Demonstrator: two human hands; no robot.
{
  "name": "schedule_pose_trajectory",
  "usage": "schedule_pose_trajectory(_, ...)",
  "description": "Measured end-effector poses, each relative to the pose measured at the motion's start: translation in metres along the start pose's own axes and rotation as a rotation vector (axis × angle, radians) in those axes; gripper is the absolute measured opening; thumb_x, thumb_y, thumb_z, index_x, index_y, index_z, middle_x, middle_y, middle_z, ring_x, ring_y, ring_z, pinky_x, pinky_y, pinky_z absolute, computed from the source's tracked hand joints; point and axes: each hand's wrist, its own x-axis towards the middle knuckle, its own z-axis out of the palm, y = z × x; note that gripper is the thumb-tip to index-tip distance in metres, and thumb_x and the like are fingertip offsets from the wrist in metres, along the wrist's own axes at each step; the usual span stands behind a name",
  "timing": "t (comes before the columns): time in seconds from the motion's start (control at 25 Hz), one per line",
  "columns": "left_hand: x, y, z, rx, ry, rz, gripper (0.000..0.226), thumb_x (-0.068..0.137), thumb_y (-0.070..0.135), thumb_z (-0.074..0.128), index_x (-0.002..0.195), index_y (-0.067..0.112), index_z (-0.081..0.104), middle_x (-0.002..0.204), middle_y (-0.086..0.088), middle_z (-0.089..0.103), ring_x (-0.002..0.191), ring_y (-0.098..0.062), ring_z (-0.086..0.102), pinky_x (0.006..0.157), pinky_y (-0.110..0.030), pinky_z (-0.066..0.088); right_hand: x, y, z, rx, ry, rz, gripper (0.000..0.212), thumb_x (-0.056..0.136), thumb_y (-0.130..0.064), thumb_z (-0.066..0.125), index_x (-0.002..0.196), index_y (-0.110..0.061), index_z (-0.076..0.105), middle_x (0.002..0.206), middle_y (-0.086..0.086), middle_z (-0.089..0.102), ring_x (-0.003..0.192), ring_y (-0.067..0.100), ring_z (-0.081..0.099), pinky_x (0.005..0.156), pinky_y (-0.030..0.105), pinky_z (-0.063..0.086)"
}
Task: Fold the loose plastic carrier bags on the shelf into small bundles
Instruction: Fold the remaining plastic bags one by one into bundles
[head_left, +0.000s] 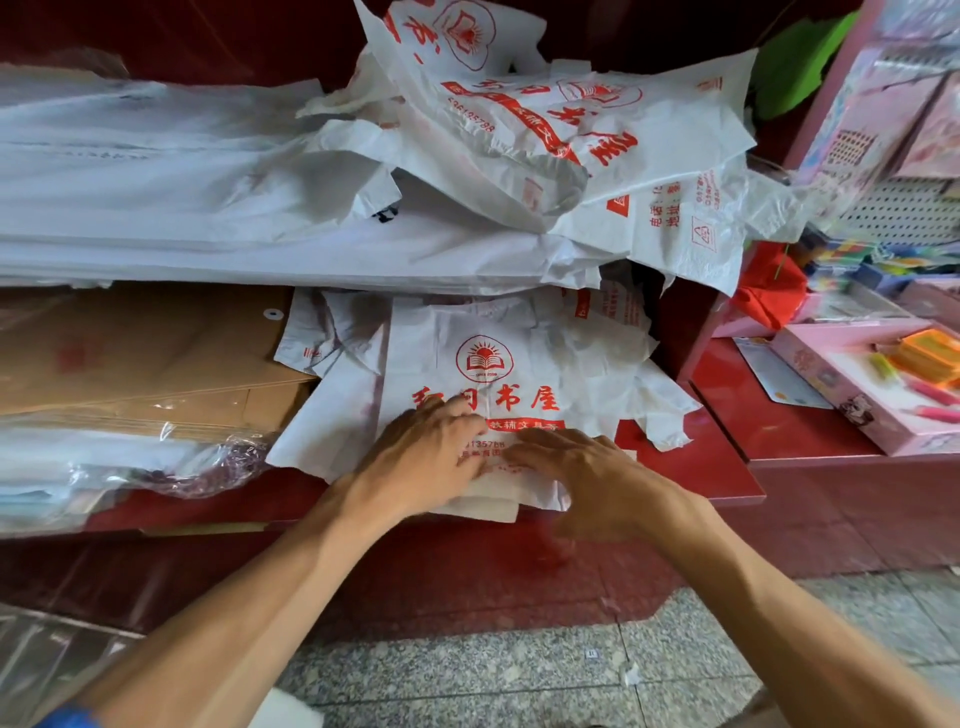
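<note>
Left hand (431, 457), right hand (582, 478) flat on white carrier bag (483, 374) (red print), grip released, fingers pressing; red shelf (691, 467).

white red-printed bag (498, 374) | flat, crumpled, lower shelf | loose bags (597, 156) heaped above

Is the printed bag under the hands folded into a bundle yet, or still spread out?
Mostly spread: the printed bag lies flat, logo visible; only its near edge looks doubled. Left hand and right hand press it.

single head-worn wide-angle view, looking forward and down at the red shelf (691, 467). close in, forearms entering from the bottom edge. floor at the bottom.
</note>
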Motion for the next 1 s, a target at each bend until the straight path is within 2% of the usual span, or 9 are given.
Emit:
schedule_pose_trajectory(0.08,-0.01,0.011,-0.009,-0.086,-0.117,0.004,0.069,0.084,0.066,0.056,0.142,0.034,0.042,0.137,0.012,0.044,0.126,-0.013,0.043,0.104,-0.036,0.039,0.002,0.007,0.0,0.033,0.024,-0.004,0.082,0.078,-0.03,0.071,0.149,-0.039,0.03,0.156,-0.017,0.026,0.141,0.011,0.029,0.113,0.034,0.03)
schedule_pose_trajectory(0.16,-0.018,0.011,-0.01,-0.038,-0.248,-0.02,0.094,0.074,0.077,0.058,0.151,0.035,0.023,0.15,0.013,0.029,0.135,-0.012,0.031,0.111,-0.04,0.032,0.002,0.013,-0.004,0.171,0.007,0.028,0.066,0.077,-0.026,0.067,0.138,-0.043,0.045,0.147,-0.019,0.041,0.129,0.012,0.046,0.106,0.033,0.043)
schedule_pose_trajectory(0.32,-0.021,-0.014,-0.009,-0.055,-0.347,-0.104,0.118,0.07,0.07,0.07,0.155,0.034,-0.003,0.162,0.014,-0.003,0.149,-0.012,0.005,0.122,-0.038,0.014,0.004,0.024,-0.018,0.308,0.105,0.084,0.032,0.095,-0.016,0.053,0.122,-0.027,0.067,0.126,-0.008,0.064,0.11,0.017,0.062,0.095,0.033,0.051)
schedule_pose_trajectory(0.48,-0.019,-0.036,-0.011,-0.246,-0.281,-0.109,0.123,0.064,0.062,0.081,0.155,0.04,0.0,0.161,0.018,0.006,0.147,-0.004,0.009,0.115,-0.022,0.011,0.002,0.045,-0.028,0.337,0.101,0.113,0.021,0.099,-0.021,0.052,0.096,-0.017,0.072,0.092,-0.001,0.069,0.084,0.021,0.063,0.076,0.037,0.051)
schedule_pose_trajectory(0.56,-0.019,-0.04,-0.011,-0.262,-0.27,-0.102,0.118,0.066,0.057,0.082,0.155,0.038,0.006,0.158,0.019,0.013,0.145,-0.003,0.013,0.113,-0.019,0.011,-0.002,0.054,-0.032,0.351,0.083,0.139,0.022,0.098,-0.023,0.054,0.084,-0.018,0.07,0.079,0.007,0.063,0.069,0.02,0.055,0.065,0.036,0.044)
schedule_pose_trajectory(0.68,-0.017,-0.037,-0.015,-0.299,-0.186,-0.06,0.095,0.073,0.047,0.081,0.151,0.034,0.027,0.149,0.02,0.028,0.136,0.005,0.022,0.114,-0.017,0.015,-0.012,0.057,-0.039,0.383,0.054,0.142,0.019,0.095,-0.025,0.057,0.085,-0.026,0.073,0.076,0.001,0.064,0.065,0.015,0.054,0.065,0.034,0.046)
schedule_pose_trajectory(0.76,-0.015,-0.032,-0.018,-0.322,0.021,-0.008,0.062,0.076,0.04,0.073,0.135,0.029,0.056,0.135,0.014,0.052,0.124,0.002,0.044,0.113,-0.026,0.034,-0.018,0.056,-0.041,0.384,0.067,0.121,0.017,0.093,-0.027,0.058,0.089,-0.026,0.075,0.08,-0.003,0.069,0.074,0.018,0.063,0.073,0.038,0.053)
schedule_pose_trajectory(0.84,-0.016,-0.022,-0.027,-0.366,0.157,-0.031,0.032,0.078,0.03,0.07,0.11,0.024,0.072,0.11,0.011,0.069,0.103,-0.005,0.062,0.095,-0.035,0.051,-0.021,0.056,-0.043,0.395,0.084,0.107,0.017,0.091,-0.023,0.06,0.08,-0.019,0.072,0.076,0.003,0.067,0.071,0.023,0.062,0.074,0.046,0.053)
schedule_pose_trajectory(1.0,-0.019,-0.011,-0.037,-0.529,0.007,-0.144,0.016,0.085,0.016,0.07,0.099,0.023,0.073,0.093,0.012,0.073,0.08,0.003,0.066,0.079,-0.029,0.055,-0.023,0.062,-0.045,0.441,0.015,0.173,0.018,0.088,-0.013,0.061,0.072,-0.019,0.067,0.062,-0.002,0.052,0.058,0.013,0.045,0.057,0.033,0.036)
